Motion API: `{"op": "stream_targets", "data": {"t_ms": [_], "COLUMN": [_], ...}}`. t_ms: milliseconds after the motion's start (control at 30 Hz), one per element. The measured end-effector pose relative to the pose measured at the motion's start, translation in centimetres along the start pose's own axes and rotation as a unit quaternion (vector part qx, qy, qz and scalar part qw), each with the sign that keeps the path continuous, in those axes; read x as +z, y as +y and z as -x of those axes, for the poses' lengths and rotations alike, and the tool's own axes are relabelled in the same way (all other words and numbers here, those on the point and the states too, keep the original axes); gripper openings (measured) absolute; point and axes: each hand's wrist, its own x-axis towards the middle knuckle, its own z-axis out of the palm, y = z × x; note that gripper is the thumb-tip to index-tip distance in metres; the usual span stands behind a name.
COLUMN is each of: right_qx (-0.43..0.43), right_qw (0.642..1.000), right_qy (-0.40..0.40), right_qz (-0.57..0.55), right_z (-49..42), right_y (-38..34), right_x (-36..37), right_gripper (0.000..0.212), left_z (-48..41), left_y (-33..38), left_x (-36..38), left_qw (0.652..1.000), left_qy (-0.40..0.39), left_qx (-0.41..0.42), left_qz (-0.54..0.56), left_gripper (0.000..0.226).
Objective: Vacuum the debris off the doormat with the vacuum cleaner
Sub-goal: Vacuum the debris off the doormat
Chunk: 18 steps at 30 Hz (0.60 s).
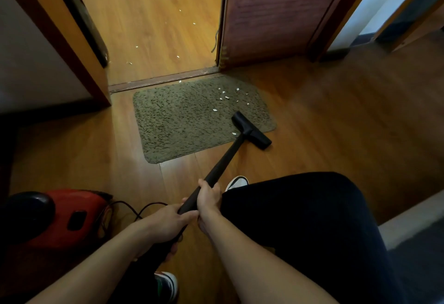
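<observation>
Both hands are on the black wand (223, 159). The right hand (207, 196) is wrapped round it higher up. The left hand (165, 222) has its fingers curled round the lower end, nearest the body.

The nozzle (251, 130) sits at the near right corner of the doormat (182, 121), set at a slant. Its far end is on the pile and its near end overhangs onto the wooden floor (336, 116). The red vacuum cleaner (69, 217) stands on the floor to the left, with its cord (134, 207) looped beside it.

Debris: a cluster of white flecks (225, 97) lies on the far right part of the mat, ahead of the nozzle and apart from it. One lone fleck (234, 133) lies just beside the nozzle's left side. The left and middle of the mat show no white bits (the pile is mottled, so small ones could hide).

Judgement: the task looks partly done at best. The right-hand cluster is to be covered yet, plus the lone fleck. More flecks lie scattered past the threshold (163, 79); these are off the mat and so outside the task as worded.
</observation>
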Motion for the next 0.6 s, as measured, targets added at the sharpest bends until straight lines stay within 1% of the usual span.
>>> {"op": "stream_targets", "data": {"t_ms": [67, 133, 267, 300, 400, 433, 533, 600], "right_qx": [-0.006, -0.009, -0.002, -0.002, -0.005, -0.004, -0.001, 0.010], "right_qw": [1.000, 1.000, 1.000, 1.000, 0.999, 0.999, 0.998, 0.997], "right_qy": [0.007, 0.014, 0.004, 0.002, -0.010, -0.014, -0.032, -0.038], "right_qz": [0.007, 0.007, 0.001, 0.006, 0.032, 0.040, 0.059, 0.071], "right_z": [-0.6, -1.9, 0.6, 1.0, 2.2, 2.3, 4.2, 5.0], "right_y": [0.2, 0.8, -0.7, -0.5, 0.8, 1.4, 1.5, 2.2], "right_x": [0.0, 0.2, 0.2, 0.5, 2.4, 3.0, 4.0, 4.8], "right_gripper": [0.068, 0.069, 0.056, 0.054, 0.067, 0.068, 0.055, 0.054], "left_z": [-0.2, -0.3, 0.0, 0.2, 1.5, 2.1, 3.7, 4.4], "left_y": [0.3, 0.4, -0.3, -0.6, -1.8, -2.2, -3.8, -5.2], "left_x": [0.2, 0.2, -0.4, -0.7, -1.6, -2.0, -3.1, -3.9], "left_qw": [1.000, 1.000, 1.000, 1.000, 1.000, 1.000, 1.000, 0.999], "left_qy": [-0.003, -0.006, 0.010, 0.015, 0.022, 0.025, 0.027, 0.032], "left_qx": [0.000, -0.001, -0.002, -0.001, 0.010, 0.011, -0.002, -0.008], "left_qz": [0.015, 0.022, 0.004, -0.002, -0.009, -0.010, 0.000, 0.006], "left_gripper": [0.035, 0.036, 0.053, 0.053, 0.030, 0.025, 0.027, 0.032]}}
